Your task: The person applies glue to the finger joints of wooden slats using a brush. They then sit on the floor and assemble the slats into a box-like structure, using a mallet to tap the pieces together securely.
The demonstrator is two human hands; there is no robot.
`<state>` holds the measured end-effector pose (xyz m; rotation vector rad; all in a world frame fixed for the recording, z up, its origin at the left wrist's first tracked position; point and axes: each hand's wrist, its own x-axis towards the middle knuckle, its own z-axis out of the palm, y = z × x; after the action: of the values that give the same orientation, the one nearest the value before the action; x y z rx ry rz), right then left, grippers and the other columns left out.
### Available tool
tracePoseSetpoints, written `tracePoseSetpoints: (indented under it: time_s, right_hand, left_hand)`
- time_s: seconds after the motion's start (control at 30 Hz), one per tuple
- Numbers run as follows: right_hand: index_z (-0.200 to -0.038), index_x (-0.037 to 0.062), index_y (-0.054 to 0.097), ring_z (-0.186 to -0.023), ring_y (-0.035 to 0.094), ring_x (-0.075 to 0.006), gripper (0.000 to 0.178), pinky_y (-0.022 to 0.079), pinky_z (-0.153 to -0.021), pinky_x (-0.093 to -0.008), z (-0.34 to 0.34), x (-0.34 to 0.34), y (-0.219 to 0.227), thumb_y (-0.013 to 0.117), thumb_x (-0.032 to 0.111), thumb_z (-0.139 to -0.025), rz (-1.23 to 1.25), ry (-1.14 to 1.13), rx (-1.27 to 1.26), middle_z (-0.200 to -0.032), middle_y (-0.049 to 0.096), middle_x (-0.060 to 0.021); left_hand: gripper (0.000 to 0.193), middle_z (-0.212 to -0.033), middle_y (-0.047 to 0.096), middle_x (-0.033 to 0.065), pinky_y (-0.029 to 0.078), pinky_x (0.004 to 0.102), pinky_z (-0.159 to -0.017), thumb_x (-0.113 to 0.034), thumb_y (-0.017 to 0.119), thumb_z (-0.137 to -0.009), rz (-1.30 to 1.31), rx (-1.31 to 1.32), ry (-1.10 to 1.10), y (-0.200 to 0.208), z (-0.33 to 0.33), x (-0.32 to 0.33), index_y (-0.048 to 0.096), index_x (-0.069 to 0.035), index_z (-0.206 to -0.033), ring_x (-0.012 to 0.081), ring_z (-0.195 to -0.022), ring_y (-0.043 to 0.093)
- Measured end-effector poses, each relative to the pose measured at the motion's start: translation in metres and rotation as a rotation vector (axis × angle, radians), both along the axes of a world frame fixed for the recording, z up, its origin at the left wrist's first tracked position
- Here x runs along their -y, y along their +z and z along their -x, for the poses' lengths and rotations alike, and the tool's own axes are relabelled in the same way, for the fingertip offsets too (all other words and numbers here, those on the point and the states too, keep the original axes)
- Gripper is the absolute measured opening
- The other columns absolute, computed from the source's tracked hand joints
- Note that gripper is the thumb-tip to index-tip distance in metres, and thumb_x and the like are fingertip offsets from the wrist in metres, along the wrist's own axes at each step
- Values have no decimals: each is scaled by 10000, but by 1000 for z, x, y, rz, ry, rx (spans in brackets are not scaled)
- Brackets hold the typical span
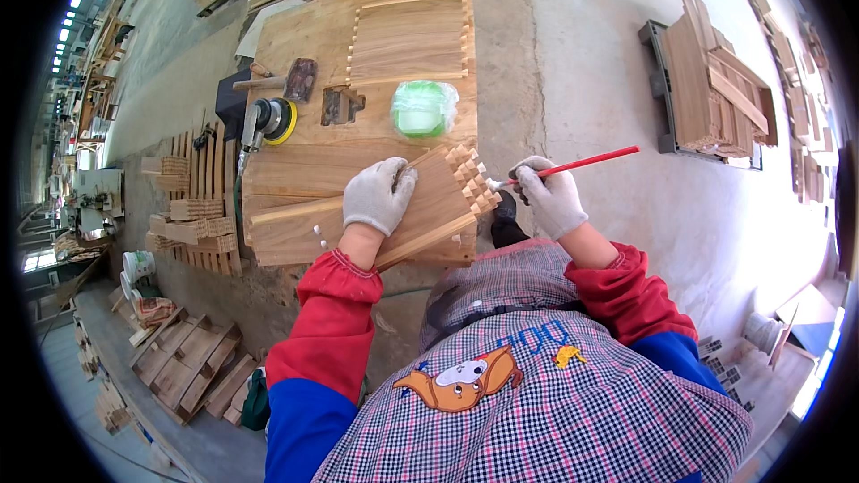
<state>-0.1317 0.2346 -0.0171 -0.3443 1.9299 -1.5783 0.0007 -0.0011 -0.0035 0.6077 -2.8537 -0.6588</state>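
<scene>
Wooden boards with finger-jointed ends [428, 195] lie together at a slant on the near part of the wooden worktable [300, 13]. My left hand [381, 197], in a whitish glove, rests on them with its fingers curled over the far edge. In my gloved right hand [549, 199] is a slim red-handled brush [595, 159]. Its pale tip is at the notched ends of the boards, and its handle points away to the right. Beyond the boards stands a green tub [424, 109] wrapped in clear plastic.
A sander with a yellow pad [272, 122] and a hammer [301, 80] lie at the table's left. Another jointed panel [410, 36] lies at the far end. Stacked wood [707, 85] stands on a black pallet to the right, with more wooden strips [201, 215] at left.
</scene>
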Motion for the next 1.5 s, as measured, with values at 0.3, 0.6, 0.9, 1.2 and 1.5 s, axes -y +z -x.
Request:
tracePoseSetpoints:
  time_s: [0.3, 0.6, 0.9, 1.2, 1.5]
  right_hand:
    - [-923, -10, 594, -708, 499, -68, 164, 415, -619, -218, -2, -5, -5, 529, 139, -903, 170, -55, 158, -782, 579, -14]
    - [-911, 4, 595, -651, 461, -54, 146, 392, -576, -204, -3, -13, -1, 526, 132, -903, 202, -57, 211, -748, 553, 6]
    - [-873, -8, 587, -615, 464, -60, 156, 389, -548, -214, -13, -19, 8, 512, 127, -897, 68, 15, 110, -688, 524, 4]
    - [-840, -25, 592, -590, 470, -65, 215, 388, -528, -227, -7, -5, 9, 501, 160, -900, 13, -37, 34, -639, 529, -6]
    - [-857, -20, 590, -587, 482, -66, 198, 394, -530, -221, -16, -17, 8, 510, 155, -901, -13, 2, 37, -653, 536, -7]
  left_hand:
    - [238, -855, 655, 123, 485, 424, -684, -308, 554, -840, 5, -12, 0, 0, 0, 0, 635, -93, -902, 321, -782, 617]
    - [229, -848, 652, 129, 482, 427, -683, -301, 555, -839, -8, -18, 1, 2, 1, 0, 633, -94, -902, 323, -780, 616]
    - [233, -847, 651, 132, 483, 428, -689, -300, 548, -846, -14, -4, 3, 1, 1, 0, 632, -89, -902, 324, -788, 616]
    - [242, -850, 651, 131, 483, 428, -690, -308, 541, -851, -8, 5, 0, 1, 1, 0, 629, -89, -904, 323, -789, 616]
    - [247, -855, 651, 135, 482, 428, -687, -311, 541, -851, -2, -5, 0, 1, 0, 0, 631, -87, -903, 326, -789, 615]
